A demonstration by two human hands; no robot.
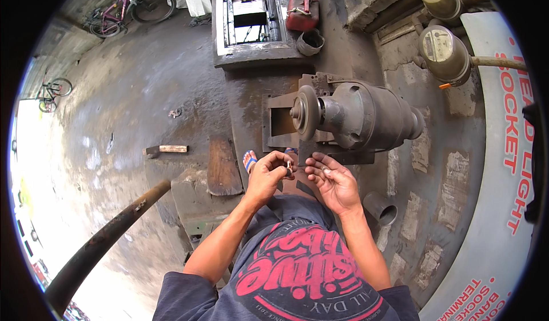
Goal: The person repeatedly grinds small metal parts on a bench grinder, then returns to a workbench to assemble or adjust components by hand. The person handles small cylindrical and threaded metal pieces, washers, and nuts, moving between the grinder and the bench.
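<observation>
In front of my waist, my left hand (267, 175) pinches a small shiny metal piece (289, 165) between thumb and fingers. Its exact kind is too small to make out. A short gap away, my right hand (336, 185) is turned palm up with the fingers curled and the thumb laid toward them. A pale spot shows at that thumb; whether it is a nail or a tiny part, I cannot tell. Just beyond both hands stands a grey electric motor (372, 115) carrying a round buffing or grinding wheel (307, 114) on its left end.
A wooden board (223, 165) and a hammer (166, 149) lie left of my hands. A thick pole (114, 229) slants in at lower left. Farther off are a metal-framed cabinet (257, 58), a red jerrycan (301, 16) and a bicycle (123, 13). Electric meters (443, 49) and a sign panel (486, 149) stand right.
</observation>
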